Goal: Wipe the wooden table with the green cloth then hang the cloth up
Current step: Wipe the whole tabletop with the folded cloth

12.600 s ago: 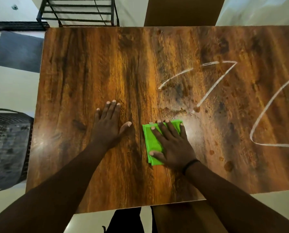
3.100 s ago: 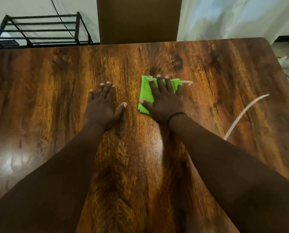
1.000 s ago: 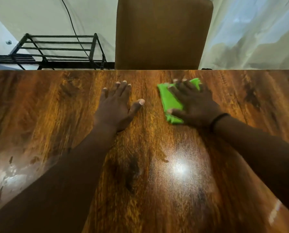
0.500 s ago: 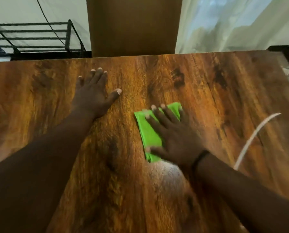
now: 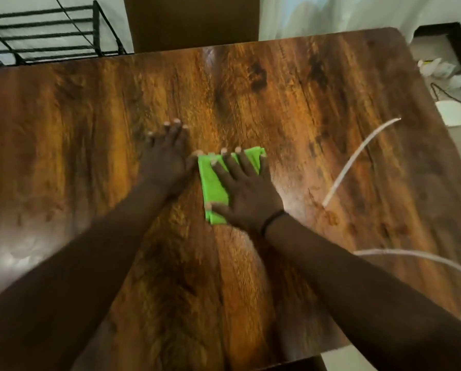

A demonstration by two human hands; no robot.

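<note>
— Since half a second back, right hand (image 5: 246,194) slid the green cloth (image 5: 214,183) leftward, beside left hand (image 5: 165,162).
— Fingers?
— Both spread flat; right pressed cloth onto wooden table (image 5: 317,103).
— Step?
— Wiping. White streak (image 5: 357,159) remained; next stroke likely rightward.

green cloth (image 5: 213,183): right half hidden under right hand (image 5: 246,195) | wooden table (image 5: 317,108): cut off left, bottom
</note>
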